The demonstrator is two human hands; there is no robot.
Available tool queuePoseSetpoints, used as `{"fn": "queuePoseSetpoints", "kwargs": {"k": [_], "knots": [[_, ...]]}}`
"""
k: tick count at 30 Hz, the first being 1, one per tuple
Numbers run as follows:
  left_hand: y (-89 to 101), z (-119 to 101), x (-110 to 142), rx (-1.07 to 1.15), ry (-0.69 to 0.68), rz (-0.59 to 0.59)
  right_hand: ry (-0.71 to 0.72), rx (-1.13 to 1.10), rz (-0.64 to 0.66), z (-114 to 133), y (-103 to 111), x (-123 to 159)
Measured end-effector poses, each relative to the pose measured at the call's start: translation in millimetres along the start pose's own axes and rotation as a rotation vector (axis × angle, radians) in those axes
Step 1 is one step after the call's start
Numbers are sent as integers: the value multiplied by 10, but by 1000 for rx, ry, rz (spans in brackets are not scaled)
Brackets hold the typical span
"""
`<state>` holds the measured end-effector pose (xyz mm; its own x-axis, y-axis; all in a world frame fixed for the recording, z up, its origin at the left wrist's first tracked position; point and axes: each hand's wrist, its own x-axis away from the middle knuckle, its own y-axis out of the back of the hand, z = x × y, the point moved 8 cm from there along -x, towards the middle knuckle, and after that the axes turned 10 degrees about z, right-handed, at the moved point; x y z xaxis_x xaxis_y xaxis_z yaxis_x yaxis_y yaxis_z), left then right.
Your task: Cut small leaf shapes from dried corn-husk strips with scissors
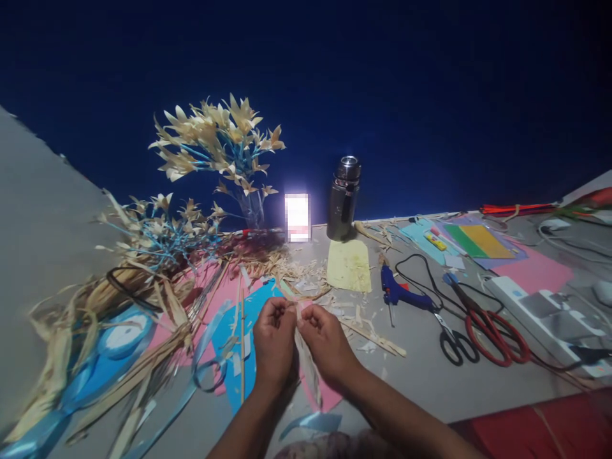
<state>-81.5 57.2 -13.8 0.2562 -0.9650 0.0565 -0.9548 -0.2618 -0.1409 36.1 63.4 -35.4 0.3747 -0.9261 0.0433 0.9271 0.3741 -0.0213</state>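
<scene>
Between my two hands, in the middle of the head view, hangs a pale strip of dried husk (308, 363). My left hand (276, 331) pinches its upper end with curled fingers. Close beside it, my right hand (327, 338) is also closed in a pinch on the same strip. Its lower end dangles toward me over a sheet of pink paper (329, 396). Blue paper (229, 354) lies under and left of my left hand. The exact fingertip contact is partly hidden by the knuckles.
Dried husks (162, 338) and a blue ribbon roll (125, 333) lie left. Husk flowers (215, 140) stand behind, near a thermos (344, 201). A glue gun (404, 293), red-handled scissors (495, 335), small scissors (456, 344) and a power strip (540, 319) lie right.
</scene>
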Motion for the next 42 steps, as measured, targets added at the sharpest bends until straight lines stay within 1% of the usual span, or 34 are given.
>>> {"fn": "queuePoseSetpoints", "kwargs": {"k": [2,4,7,9,10,12,15,18,21,24,26,29,31,32,33,35,36,37,38,39,42], "knots": [[-31,20,-7,58,53,29,75,188,-68,88,33,41],[-55,45,-21,101,128,74,102,306,-66,125,15,77],[-74,91,-37,119,234,152,76,341,-23,104,-4,100],[-55,119,-48,101,259,170,65,357,-3,95,-4,107],[-29,129,-56,80,253,158,64,374,0,95,-3,110],[62,126,-76,18,202,89,63,416,7,95,-13,120],[228,52,-97,-110,61,-50,81,472,17,108,-62,139],[325,-46,-104,-229,-72,-120,107,501,24,136,-118,146],[370,-111,-116,-314,-150,-150,102,473,36,152,-153,142],[460,-185,-169,-373,-184,-210,65,404,61,141,-176,154],[582,-270,-242,-384,-194,-264,10,334,96,99,-194,171],[834,-429,-351,-331,-182,-318,-68,205,125,35,-188,186],[960,-491,-358,-254,-136,-294,-92,94,118,10,-159,171],[975,-486,-332,-204,-94,-249,-101,30,113,-2,-145,156],[944,-442,-285,-143,-29,-174,-110,-35,109,-17,-136,140],[730,-240,-122,82,161,47,-126,-147,116,-53,-146,113],[610,-168,-19,127,209,127,-133,-188,126,-72,-166,107],[500,-95,74,147,245,182,-135,-213,136,-90,-188,108],[405,-32,145,142,263,216,-130,-216,138,-103,-206,116],[343,14,186,121,257,216,-119,-196,136,-111,-218,129],[283,57,173,8,176,137,-66,-37,128,-96,-226,174]]}}
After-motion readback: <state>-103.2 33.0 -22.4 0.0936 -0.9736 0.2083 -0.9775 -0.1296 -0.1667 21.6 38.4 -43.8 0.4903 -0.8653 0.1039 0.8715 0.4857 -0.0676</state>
